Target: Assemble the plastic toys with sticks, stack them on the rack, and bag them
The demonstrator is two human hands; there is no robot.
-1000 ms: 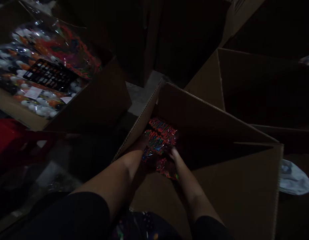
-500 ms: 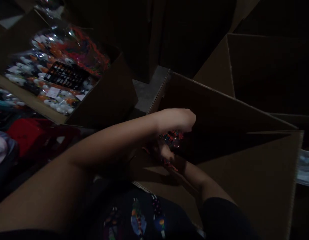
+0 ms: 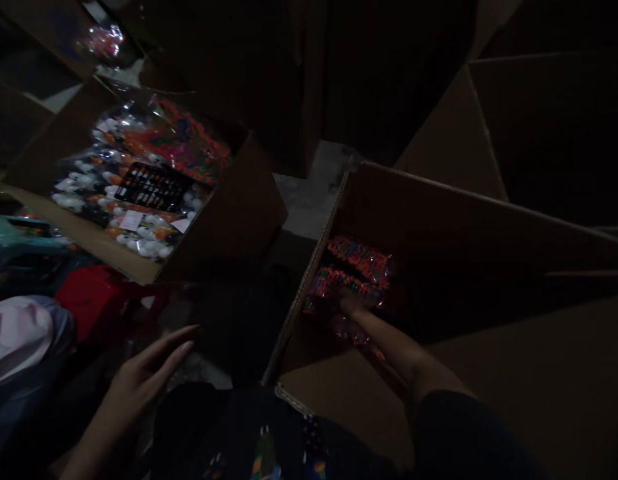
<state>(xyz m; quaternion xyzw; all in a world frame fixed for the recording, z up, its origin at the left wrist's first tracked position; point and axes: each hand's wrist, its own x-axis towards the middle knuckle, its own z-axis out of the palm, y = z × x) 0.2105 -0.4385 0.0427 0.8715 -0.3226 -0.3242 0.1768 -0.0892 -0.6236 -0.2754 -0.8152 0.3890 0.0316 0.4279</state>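
Bags (image 3: 361, 257) sit in the box (image 3: 519, 373), right hand (image 3: 349, 302) down at them, its grip too dark to tell! Left hand (image 3: 146, 373) hovers outside, loosely spread.

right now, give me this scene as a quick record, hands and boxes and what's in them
left hand: outside the boxes, fingers extended, holding nothing
right hand: inside the near box, on or just over the colourful packets; grip too dark to tell
near box: open cardboard, at right
colourful packets: shiny, mostly orange-red, low in the near box
left box: open cardboard, apart from the near box
bagged pieces: white, black and orange, in the left box
black grid basket: on the bagged pieces
light: dim
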